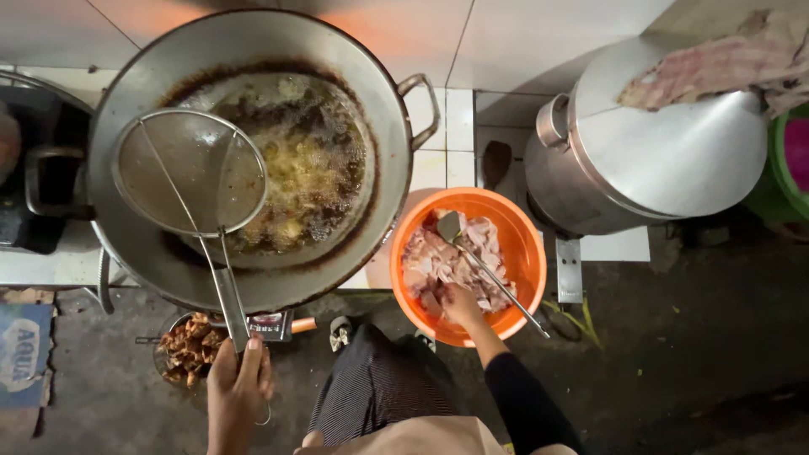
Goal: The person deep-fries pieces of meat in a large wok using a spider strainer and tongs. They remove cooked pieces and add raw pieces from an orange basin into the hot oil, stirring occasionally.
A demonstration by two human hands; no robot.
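**Wire skimmer (190,173) over the wok**

Gripped at the handle end by left hand (238,381), fingers clenched; long axis running toward 11 o'clock, mesh bowl above bubbling oil in wok (253,34). At 3 o'clock, right hand (461,305) buried in raw chicken pieces (438,257), orange basin (527,244); grasp hidden.

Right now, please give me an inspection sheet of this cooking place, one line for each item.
Surface: tiled counter beside a dark floor.
Job's things: wok of bubbling oil; wire skimmer; orange basin of raw meat, metal spatula resting inside.
Clutter: bowl of fried pieces; cloth on a lidded steel pot.
Grippers: left hand holds the skimmer handle; right hand in the meat.
Cables: nothing seen.
Surroundings: green tub.
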